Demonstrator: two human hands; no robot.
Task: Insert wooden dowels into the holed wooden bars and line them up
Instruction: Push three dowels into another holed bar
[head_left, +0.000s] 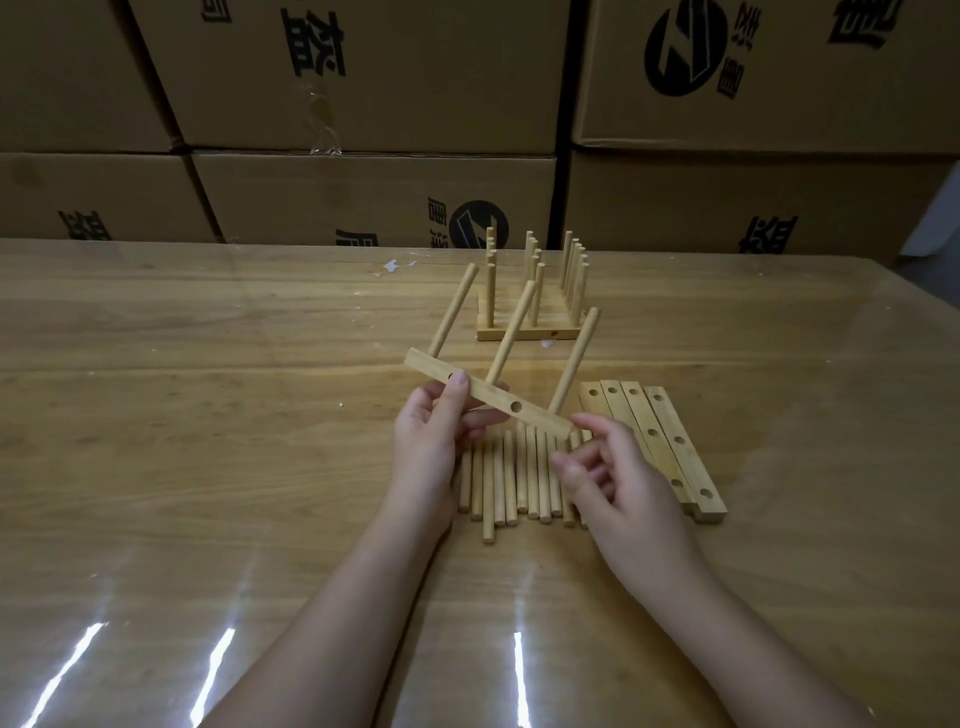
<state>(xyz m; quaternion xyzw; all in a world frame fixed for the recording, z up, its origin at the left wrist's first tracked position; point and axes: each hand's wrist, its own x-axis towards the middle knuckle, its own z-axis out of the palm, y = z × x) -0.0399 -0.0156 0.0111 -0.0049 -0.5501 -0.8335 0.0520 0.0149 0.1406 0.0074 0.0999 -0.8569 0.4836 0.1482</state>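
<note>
My left hand (428, 436) pinches the bar (498, 399); my right hand (618, 478) is loose and empty. Keep the bar flat and set it by the row (524, 332) at 12 o'clock.

A holed bar (491, 397) bearing three dowels (510, 332) tilts aloft. Loose dowels (519, 478) and bare bars (636, 415) lie beneath on the worktop. Perhaps five finished bars (530, 332) stand behind.

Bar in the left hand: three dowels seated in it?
Yes, three dowels stick out of the bar that the left hand grips above the table.
</note>
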